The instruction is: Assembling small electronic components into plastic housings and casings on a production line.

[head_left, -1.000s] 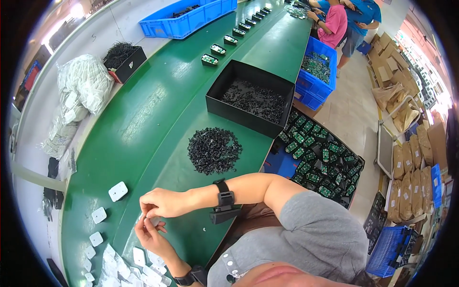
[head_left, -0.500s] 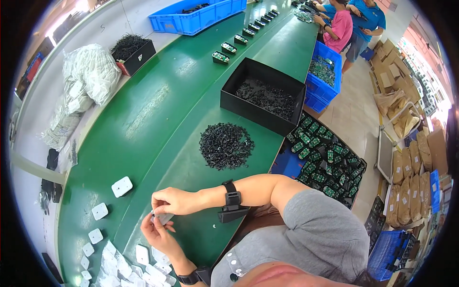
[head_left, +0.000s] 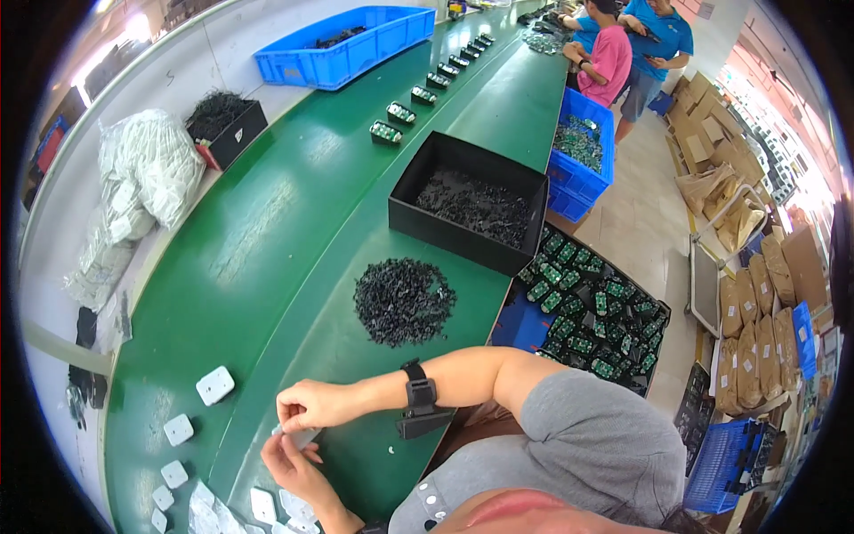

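My left hand (head_left: pixel 294 469) holds a small pale rectangular plastic piece (head_left: pixel 304 438), its fingers curled round the near side. My right hand (head_left: pixel 318 406) is closed over the far end of the same piece, thumb and fingers pinched together. Whatever sits between those fingertips is too small to make out. Beyond the hands lies a heap of small black parts (head_left: pixel 405 303) on the green bench. White rounded plastic covers (head_left: pixel 215 385) stand in a row to the left. More white pieces (head_left: pixel 263 505) and clear plastic bags (head_left: pixel 206 512) lie close to my left forearm.
A black box (head_left: pixel 467 254) of small dark parts stands past the heap. A bin of green circuit boards (head_left: pixel 598 307) is at the bench's right edge. Blue crates (head_left: pixel 578 182), a blue tub (head_left: pixel 294 69) and co-workers (head_left: pixel 605 58) are farther off.
The view has shifted, so the bench things sit lower and slightly left in the picture. Both hands stay together on the pale piece, with small finger movement only.
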Available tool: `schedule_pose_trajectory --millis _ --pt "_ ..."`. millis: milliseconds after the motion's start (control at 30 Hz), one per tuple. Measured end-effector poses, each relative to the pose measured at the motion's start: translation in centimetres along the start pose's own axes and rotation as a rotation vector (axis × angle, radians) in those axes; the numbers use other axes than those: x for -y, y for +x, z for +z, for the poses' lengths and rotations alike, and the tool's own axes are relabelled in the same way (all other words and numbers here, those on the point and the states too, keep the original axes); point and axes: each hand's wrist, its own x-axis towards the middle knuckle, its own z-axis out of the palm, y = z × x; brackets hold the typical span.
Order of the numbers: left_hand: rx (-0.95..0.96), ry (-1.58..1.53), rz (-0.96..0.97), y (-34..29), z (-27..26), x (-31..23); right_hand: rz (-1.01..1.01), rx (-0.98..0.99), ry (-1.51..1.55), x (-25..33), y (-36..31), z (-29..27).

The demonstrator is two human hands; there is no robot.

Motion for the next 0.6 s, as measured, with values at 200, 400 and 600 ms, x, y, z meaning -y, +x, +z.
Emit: schedule_pose_trajectory --millis 200,400,600 --pt "0.016 -0.011 -0.026 -0.27 -0.26 0.18 -0.065 -0.056 -0.058 0.09 -0.45 0.27" --pt "0.026 -0.019 -0.039 -0.16 -0.46 0.61 -0.051 -0.038 -0.055 0.11 -0.44 0.43" --pt "0.033 0.011 -0.058 -0.09 -0.41 0.59 -0.064 -0.021 -0.132 -0.17 -0.45 0.29"
